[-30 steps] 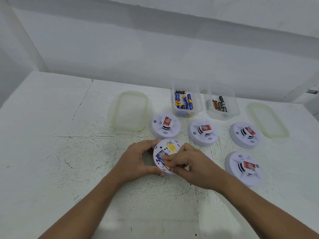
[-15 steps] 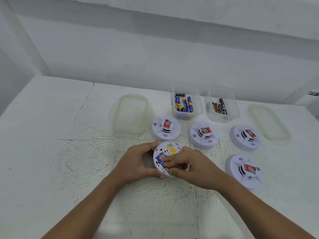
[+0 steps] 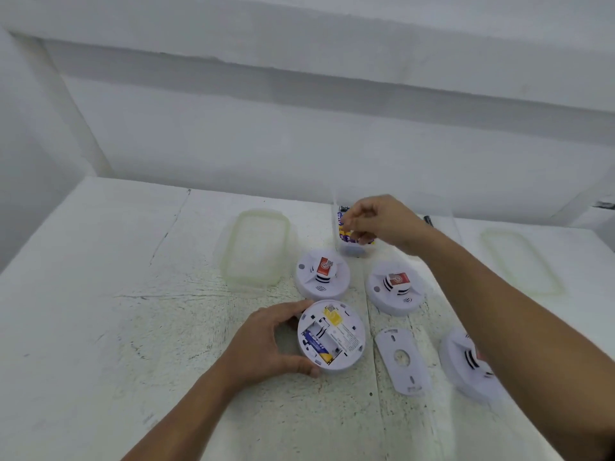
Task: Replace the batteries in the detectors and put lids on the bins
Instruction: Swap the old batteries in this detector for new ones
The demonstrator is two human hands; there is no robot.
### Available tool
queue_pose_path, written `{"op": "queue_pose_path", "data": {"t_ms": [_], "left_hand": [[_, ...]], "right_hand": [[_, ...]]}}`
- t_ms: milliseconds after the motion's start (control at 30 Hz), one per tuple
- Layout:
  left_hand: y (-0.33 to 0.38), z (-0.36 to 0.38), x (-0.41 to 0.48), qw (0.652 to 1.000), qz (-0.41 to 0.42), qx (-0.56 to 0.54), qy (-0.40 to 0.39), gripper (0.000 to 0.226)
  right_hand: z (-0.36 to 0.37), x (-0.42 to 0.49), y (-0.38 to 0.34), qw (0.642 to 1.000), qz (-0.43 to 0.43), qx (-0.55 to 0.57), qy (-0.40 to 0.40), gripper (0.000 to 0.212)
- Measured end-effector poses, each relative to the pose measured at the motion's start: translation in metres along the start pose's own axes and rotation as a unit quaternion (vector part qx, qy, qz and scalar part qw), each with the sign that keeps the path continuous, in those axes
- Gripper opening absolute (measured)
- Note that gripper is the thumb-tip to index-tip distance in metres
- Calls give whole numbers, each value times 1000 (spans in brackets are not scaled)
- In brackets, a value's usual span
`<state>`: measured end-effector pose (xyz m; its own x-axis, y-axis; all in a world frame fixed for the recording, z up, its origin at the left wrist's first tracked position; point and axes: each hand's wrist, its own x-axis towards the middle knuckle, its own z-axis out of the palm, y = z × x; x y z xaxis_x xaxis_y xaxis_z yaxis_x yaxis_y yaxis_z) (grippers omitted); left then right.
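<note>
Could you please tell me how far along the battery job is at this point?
Done: one blue battery sits in the open detector, its cover off beside it. In hand: the left hand grips that detector while the right hand reaches into the battery bin; a second slot looks empty. Left: possibly the three closed detectors in view, and both lids lie off the bins.

The right hand (image 3: 382, 224) covers most of the battery bin (image 3: 349, 249) — its grip unclear; the forearm hides part of a blurred detector (image 3: 459, 367).
</note>
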<state>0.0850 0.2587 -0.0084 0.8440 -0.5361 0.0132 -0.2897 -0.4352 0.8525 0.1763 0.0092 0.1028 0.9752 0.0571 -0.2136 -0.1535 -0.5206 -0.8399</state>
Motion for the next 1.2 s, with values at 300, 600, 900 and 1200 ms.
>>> {"op": "queue_pose_path", "data": {"t_ms": [300,600,900,1200], "left_hand": [[2,-1,0,1000,-5,2,-3,89],[3,-2,0,1000,-3,0,-3,82],[6,-3,-1,1000,-7,6,-1,83],[3,-2,-1,1000,-6,4,1,87]], "right_hand": [[24,65,13,915,104,-389,-7,21],[23,65,18,927,87,-365,-3,28],[16,62,24,964,108,-241,-7,19],[-4,39,18,988,73,97,92,6]]}}
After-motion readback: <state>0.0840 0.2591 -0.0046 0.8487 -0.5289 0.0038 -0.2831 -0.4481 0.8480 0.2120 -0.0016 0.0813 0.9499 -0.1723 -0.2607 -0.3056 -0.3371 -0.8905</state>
